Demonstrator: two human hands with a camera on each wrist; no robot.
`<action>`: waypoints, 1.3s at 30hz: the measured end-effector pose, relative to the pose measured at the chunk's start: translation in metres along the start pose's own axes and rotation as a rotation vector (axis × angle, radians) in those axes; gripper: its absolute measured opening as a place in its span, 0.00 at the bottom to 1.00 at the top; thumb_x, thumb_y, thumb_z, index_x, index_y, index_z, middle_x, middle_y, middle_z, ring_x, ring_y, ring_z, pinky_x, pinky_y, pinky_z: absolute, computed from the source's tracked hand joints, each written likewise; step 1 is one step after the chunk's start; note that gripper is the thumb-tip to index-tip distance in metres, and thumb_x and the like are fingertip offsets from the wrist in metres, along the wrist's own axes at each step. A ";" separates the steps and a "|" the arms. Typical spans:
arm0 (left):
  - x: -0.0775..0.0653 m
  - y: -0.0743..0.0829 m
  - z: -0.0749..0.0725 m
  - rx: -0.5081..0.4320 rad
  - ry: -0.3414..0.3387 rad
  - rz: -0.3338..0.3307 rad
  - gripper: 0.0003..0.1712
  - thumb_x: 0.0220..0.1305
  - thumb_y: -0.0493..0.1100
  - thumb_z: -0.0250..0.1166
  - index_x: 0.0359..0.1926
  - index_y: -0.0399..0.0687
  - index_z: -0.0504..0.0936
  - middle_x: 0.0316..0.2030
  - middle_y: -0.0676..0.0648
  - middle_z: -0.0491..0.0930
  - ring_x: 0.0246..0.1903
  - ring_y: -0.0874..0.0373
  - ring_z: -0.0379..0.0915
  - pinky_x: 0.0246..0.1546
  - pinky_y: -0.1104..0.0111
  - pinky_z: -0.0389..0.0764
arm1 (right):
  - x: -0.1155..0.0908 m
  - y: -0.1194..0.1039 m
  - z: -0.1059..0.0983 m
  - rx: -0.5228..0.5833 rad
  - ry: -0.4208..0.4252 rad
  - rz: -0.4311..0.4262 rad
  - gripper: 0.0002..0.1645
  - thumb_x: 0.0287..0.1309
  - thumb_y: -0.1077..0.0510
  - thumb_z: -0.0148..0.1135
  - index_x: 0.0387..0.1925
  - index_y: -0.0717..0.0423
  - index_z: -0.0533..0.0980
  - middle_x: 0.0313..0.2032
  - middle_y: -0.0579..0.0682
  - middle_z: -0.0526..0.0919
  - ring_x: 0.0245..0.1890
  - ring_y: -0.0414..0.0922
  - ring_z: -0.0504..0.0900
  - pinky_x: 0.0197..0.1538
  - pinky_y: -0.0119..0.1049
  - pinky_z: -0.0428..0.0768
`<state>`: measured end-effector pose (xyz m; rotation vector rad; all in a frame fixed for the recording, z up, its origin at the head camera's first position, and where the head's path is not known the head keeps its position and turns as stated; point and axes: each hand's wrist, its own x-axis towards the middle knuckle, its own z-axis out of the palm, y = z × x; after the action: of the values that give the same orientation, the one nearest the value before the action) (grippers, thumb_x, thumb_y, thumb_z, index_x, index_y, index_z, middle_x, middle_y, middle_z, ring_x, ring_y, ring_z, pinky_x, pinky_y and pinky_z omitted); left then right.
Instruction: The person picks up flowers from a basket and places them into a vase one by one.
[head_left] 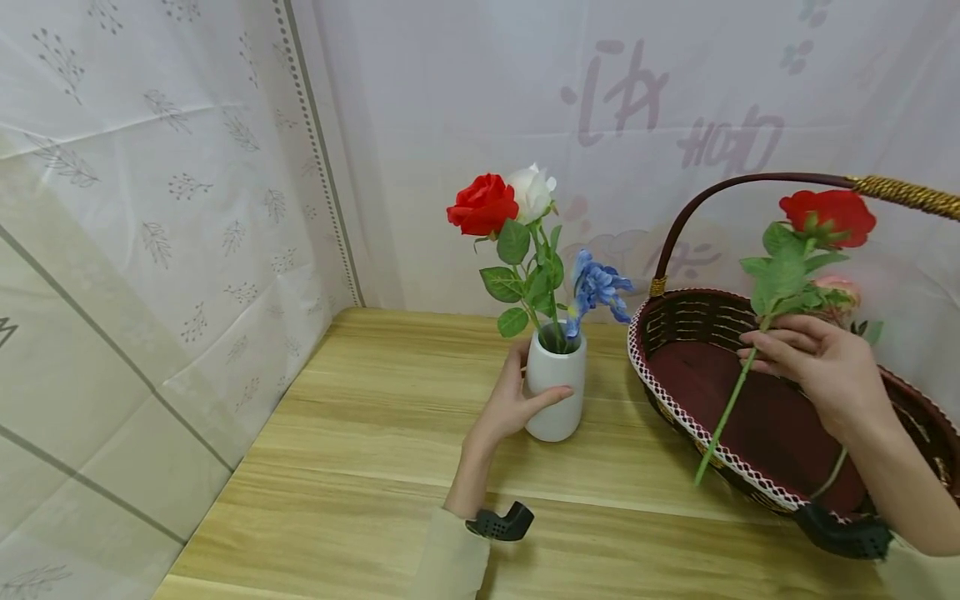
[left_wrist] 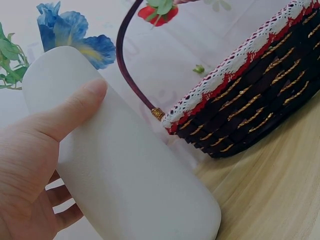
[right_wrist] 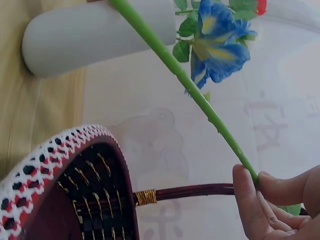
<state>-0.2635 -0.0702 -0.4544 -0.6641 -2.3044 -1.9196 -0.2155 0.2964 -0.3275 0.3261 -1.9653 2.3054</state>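
Observation:
A white vase (head_left: 555,408) stands upright on the wooden table, holding a red rose (head_left: 482,205), a white rose (head_left: 531,193) and a blue flower (head_left: 597,287). My left hand (head_left: 510,400) grips the vase from its left side; the left wrist view shows the thumb across its wall. Above the basket, my right hand (head_left: 832,375) pinches a second red rose (head_left: 828,218) by its green stem (right_wrist: 177,72), just under the leaves. That stem slants down to the left, its lower end in front of the basket rim. The right wrist view shows thumb and fingertips meeting on the stem.
A dark woven basket (head_left: 675,404) with white lace trim stands right of the vase, its tall handle (head_left: 712,192) arching over it. Behind my right hand a pink flower (head_left: 838,290) shows partly. White printed cloth (head_left: 450,100) hangs behind and to the left of the table (head_left: 360,433).

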 end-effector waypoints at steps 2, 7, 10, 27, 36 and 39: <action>-0.001 0.005 -0.001 -0.002 -0.005 -0.006 0.48 0.60 0.50 0.75 0.74 0.51 0.57 0.64 0.48 0.67 0.60 0.53 0.68 0.60 0.52 0.71 | 0.000 0.001 0.003 0.013 -0.020 0.006 0.12 0.67 0.72 0.58 0.48 0.58 0.78 0.39 0.52 0.89 0.36 0.44 0.89 0.40 0.35 0.84; -0.001 0.005 -0.001 0.008 -0.006 -0.004 0.49 0.60 0.50 0.75 0.75 0.51 0.56 0.64 0.47 0.67 0.61 0.53 0.68 0.60 0.52 0.71 | -0.002 0.003 0.010 -0.032 -0.032 0.027 0.11 0.68 0.70 0.60 0.48 0.58 0.78 0.40 0.50 0.89 0.37 0.44 0.89 0.42 0.35 0.84; 0.000 0.000 -0.001 0.014 0.000 0.004 0.49 0.60 0.52 0.75 0.75 0.52 0.56 0.63 0.48 0.68 0.60 0.54 0.68 0.60 0.52 0.71 | -0.003 0.005 0.015 -0.087 -0.022 0.023 0.10 0.68 0.68 0.61 0.48 0.60 0.77 0.40 0.50 0.89 0.37 0.44 0.89 0.43 0.35 0.84; -0.001 -0.002 -0.001 0.018 -0.002 0.036 0.49 0.60 0.56 0.75 0.74 0.51 0.57 0.63 0.48 0.68 0.60 0.55 0.68 0.60 0.53 0.71 | 0.002 0.008 0.044 -0.084 -0.043 -0.070 0.20 0.64 0.71 0.63 0.57 0.64 0.71 0.39 0.51 0.87 0.35 0.44 0.89 0.39 0.35 0.85; -0.001 -0.001 -0.001 0.025 -0.004 0.023 0.50 0.59 0.56 0.75 0.74 0.52 0.57 0.63 0.49 0.68 0.61 0.55 0.67 0.61 0.54 0.70 | 0.009 0.001 0.061 -0.087 0.022 -0.116 0.19 0.62 0.70 0.66 0.54 0.65 0.74 0.38 0.50 0.82 0.33 0.42 0.88 0.38 0.34 0.85; -0.001 -0.001 -0.001 0.024 -0.002 0.031 0.49 0.60 0.56 0.74 0.73 0.50 0.57 0.62 0.48 0.68 0.60 0.54 0.68 0.60 0.53 0.70 | 0.012 -0.001 0.066 -0.091 0.052 -0.150 0.20 0.62 0.70 0.66 0.54 0.66 0.74 0.38 0.50 0.84 0.33 0.42 0.88 0.38 0.34 0.85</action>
<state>-0.2631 -0.0714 -0.4558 -0.6954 -2.3011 -1.8754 -0.2200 0.2309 -0.3141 0.3869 -1.9419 2.1050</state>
